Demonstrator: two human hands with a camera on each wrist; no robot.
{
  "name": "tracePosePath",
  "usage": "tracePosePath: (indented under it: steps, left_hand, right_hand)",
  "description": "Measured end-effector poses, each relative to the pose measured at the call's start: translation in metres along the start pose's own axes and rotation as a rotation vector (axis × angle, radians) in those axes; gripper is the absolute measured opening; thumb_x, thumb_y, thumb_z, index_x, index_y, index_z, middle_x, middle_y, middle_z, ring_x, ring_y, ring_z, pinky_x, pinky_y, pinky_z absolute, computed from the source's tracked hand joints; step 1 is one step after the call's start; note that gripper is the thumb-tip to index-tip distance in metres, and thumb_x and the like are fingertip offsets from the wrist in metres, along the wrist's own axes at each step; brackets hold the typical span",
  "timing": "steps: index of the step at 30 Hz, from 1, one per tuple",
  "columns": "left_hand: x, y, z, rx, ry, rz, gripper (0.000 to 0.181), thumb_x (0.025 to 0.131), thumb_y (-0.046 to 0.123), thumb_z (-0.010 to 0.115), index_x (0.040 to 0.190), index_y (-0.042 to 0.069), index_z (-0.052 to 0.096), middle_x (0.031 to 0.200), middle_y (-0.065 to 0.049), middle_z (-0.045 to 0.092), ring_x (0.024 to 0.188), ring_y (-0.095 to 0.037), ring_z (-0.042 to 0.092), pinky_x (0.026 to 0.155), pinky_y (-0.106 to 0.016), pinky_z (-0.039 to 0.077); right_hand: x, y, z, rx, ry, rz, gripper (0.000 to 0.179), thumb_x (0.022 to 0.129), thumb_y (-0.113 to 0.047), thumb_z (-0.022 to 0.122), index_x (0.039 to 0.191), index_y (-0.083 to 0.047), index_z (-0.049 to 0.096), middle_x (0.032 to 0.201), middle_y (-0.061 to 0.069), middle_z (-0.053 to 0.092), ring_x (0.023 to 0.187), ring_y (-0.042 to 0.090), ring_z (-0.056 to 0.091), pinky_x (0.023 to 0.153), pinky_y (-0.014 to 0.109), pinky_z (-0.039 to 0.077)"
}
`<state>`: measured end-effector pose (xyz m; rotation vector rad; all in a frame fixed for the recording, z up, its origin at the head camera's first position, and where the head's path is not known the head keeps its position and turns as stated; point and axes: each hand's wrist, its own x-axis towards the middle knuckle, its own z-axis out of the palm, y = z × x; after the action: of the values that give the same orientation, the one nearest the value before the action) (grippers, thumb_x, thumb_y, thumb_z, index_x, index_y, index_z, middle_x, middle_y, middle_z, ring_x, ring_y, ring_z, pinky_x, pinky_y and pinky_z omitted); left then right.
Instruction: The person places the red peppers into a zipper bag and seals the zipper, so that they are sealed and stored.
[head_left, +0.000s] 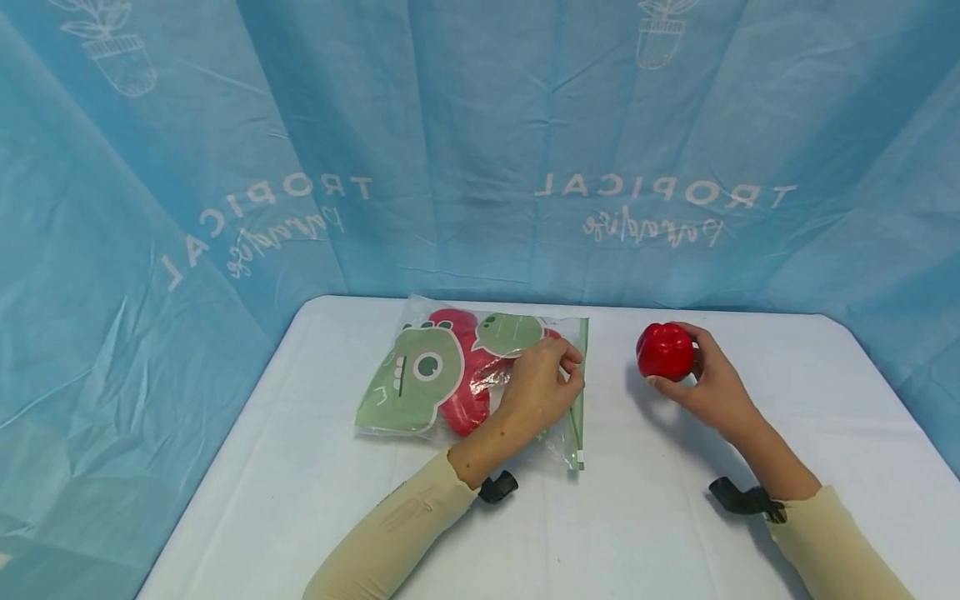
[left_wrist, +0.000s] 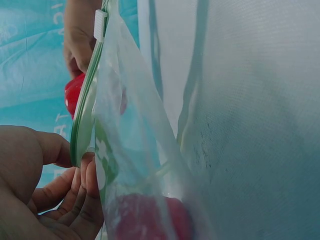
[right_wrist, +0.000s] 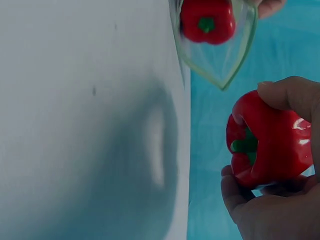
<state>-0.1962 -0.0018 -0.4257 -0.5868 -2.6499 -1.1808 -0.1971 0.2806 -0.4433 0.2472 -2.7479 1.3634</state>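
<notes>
My right hand [head_left: 716, 392] grips a red bell pepper [head_left: 662, 352] above the table, right of a clear zip bag [head_left: 408, 383] printed with a green cartoon creature. In the right wrist view, thumb and fingers wrap the held pepper [right_wrist: 275, 145], its green stem facing left. My left hand [head_left: 536, 387] pinches the bag's green zip edge; the left wrist view shows thumb and fingers on that rim [left_wrist: 79, 127]. The bag's mouth gapes towards the held pepper. Inside it lies another red bell pepper [right_wrist: 206, 22], and more red shows through the plastic.
A white cloth covers the table [head_left: 637, 533]. Behind and to the left hangs a blue printed curtain [head_left: 480, 150]. A white slider [left_wrist: 101, 25] sits at one end of the zip. Black wrist mounts [head_left: 738, 497] stick out from both sleeves.
</notes>
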Motion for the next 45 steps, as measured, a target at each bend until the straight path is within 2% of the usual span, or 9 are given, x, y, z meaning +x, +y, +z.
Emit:
tracePosePath:
  steps: [4, 9, 13, 17, 19, 24, 26, 37, 45]
  left_hand:
    - [0.000, 0.000, 0.000, 0.000, -0.002, -0.004, 0.011, 0.094, 0.012, 0.071, 0.104, 0.008, 0.074, 0.092, 0.001, 0.068, 0.074, -0.005, 0.059, 0.069, -0.013, 0.052]
    - [0.001, -0.001, 0.001, 0.006, 0.012, 0.007, 0.009, 0.093, 0.010, 0.071, 0.101, 0.009, 0.074, 0.090, 0.001, 0.068, 0.073, -0.004, 0.060, 0.068, -0.013, 0.051]
    - [0.001, -0.001, 0.001, 0.003, 0.020, 0.009, 0.008, 0.092, 0.008, 0.071, 0.099, 0.010, 0.074, 0.089, 0.001, 0.068, 0.072, -0.003, 0.060, 0.067, -0.014, 0.051]
    - [0.001, 0.000, 0.001, -0.009, 0.019, 0.005, 0.008, 0.092, 0.009, 0.072, 0.100, 0.010, 0.074, 0.089, 0.002, 0.068, 0.072, -0.003, 0.060, 0.068, -0.013, 0.051]
    - [0.001, 0.000, 0.001, -0.015, 0.016, 0.001, 0.008, 0.093, 0.009, 0.072, 0.100, 0.010, 0.074, 0.089, 0.002, 0.068, 0.072, -0.002, 0.060, 0.068, -0.013, 0.051]
    - [0.001, 0.001, 0.000, -0.019, 0.002, -0.011, 0.010, 0.094, 0.010, 0.073, 0.103, 0.010, 0.074, 0.091, 0.004, 0.067, 0.074, -0.003, 0.060, 0.068, -0.012, 0.052]
    - [0.001, 0.001, -0.001, -0.023, -0.003, -0.016, 0.011, 0.094, 0.011, 0.074, 0.104, 0.010, 0.074, 0.092, 0.004, 0.067, 0.075, -0.004, 0.061, 0.069, -0.012, 0.052]
    - [0.001, 0.002, -0.001, -0.030, -0.015, -0.027, 0.013, 0.095, 0.012, 0.074, 0.108, 0.009, 0.074, 0.095, 0.004, 0.067, 0.077, -0.004, 0.061, 0.070, -0.012, 0.053]
    - [0.001, 0.003, -0.002, -0.043, -0.010, -0.034, 0.013, 0.094, 0.012, 0.076, 0.107, 0.010, 0.074, 0.094, 0.004, 0.067, 0.077, -0.005, 0.060, 0.068, -0.013, 0.053]
  right_hand:
    - [-0.005, -0.006, 0.005, 0.008, -0.015, -0.020, 0.108, 0.077, -0.006, 0.093, 0.162, -0.006, 0.026, 0.158, 0.025, 0.040, 0.140, 0.051, 0.043, 0.093, 0.066, 0.057]
    - [-0.009, -0.009, 0.014, 0.014, -0.033, -0.068, 0.107, 0.075, -0.006, 0.094, 0.161, -0.006, 0.030, 0.156, 0.023, 0.043, 0.139, 0.047, 0.045, 0.095, 0.063, 0.058]
    - [-0.012, -0.010, 0.019, 0.012, -0.041, -0.117, 0.106, 0.073, -0.005, 0.095, 0.159, -0.006, 0.035, 0.154, 0.020, 0.047, 0.137, 0.043, 0.049, 0.094, 0.042, 0.060]
    - [-0.013, -0.011, 0.024, -0.003, -0.053, -0.162, 0.106, 0.071, -0.004, 0.096, 0.158, -0.007, 0.036, 0.152, 0.018, 0.049, 0.135, 0.041, 0.051, 0.092, 0.025, 0.056]
    - [-0.014, -0.012, 0.027, -0.018, -0.060, -0.178, 0.107, 0.070, -0.004, 0.097, 0.158, -0.007, 0.037, 0.152, 0.018, 0.049, 0.136, 0.040, 0.051, 0.094, 0.027, 0.056]
    - [-0.016, -0.016, 0.033, -0.047, -0.077, -0.212, 0.109, 0.066, -0.006, 0.099, 0.157, -0.007, 0.038, 0.151, 0.015, 0.050, 0.135, 0.037, 0.051, 0.094, 0.050, 0.060]
    - [-0.017, -0.018, 0.036, -0.055, -0.084, -0.229, 0.109, 0.065, -0.007, 0.100, 0.156, -0.007, 0.039, 0.150, 0.014, 0.051, 0.133, 0.036, 0.052, 0.093, 0.053, 0.060]
    - [-0.022, -0.024, 0.047, -0.147, -0.153, -0.309, 0.108, 0.066, -0.017, 0.102, 0.156, -0.013, 0.043, 0.144, 0.005, 0.056, 0.128, 0.026, 0.057, 0.093, 0.033, 0.060]
    - [-0.026, -0.030, 0.054, -0.178, -0.180, -0.338, 0.101, 0.071, -0.021, 0.100, 0.156, -0.012, 0.046, 0.139, 0.004, 0.060, 0.122, 0.022, 0.060, 0.090, 0.035, 0.062]
